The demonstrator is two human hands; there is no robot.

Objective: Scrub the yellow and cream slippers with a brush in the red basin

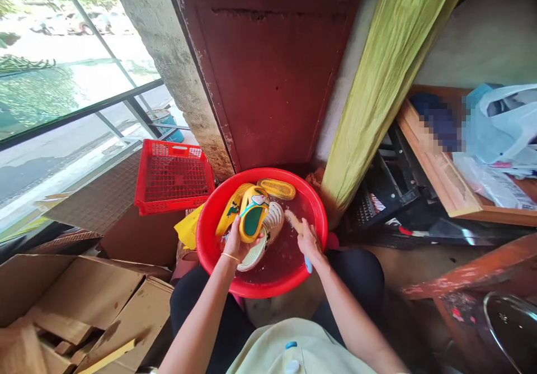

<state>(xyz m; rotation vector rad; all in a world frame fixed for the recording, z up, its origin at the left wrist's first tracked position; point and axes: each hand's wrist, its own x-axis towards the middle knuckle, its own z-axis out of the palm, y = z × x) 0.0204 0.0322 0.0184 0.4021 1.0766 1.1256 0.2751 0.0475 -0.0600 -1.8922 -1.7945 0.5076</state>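
Observation:
A round red basin [262, 291] holds water and several shoes. My left hand [240, 244] grips a small yellow shoe [246, 231] with a green inside, held over the basin's left half. In my right hand [309, 241], over the basin's right side, is a brush [293, 221] with pale bristles and a light blue handle end. Behind the held shoe lies another yellow shoe [226, 212] with a dark green figure. A yellow sole [277, 188] faces up near the far rim. Whitish shoes [254, 255] rest beside and below the held one.
Beyond the basin's far left stands a red plastic crate [176, 177]. Open cardboard boxes [88, 290] fill the lower left. A yellow-green curtain [369, 94] hangs at the right, next to a wooden drawer [465, 195] with plastic bags. A dark red door [272, 83] is ahead.

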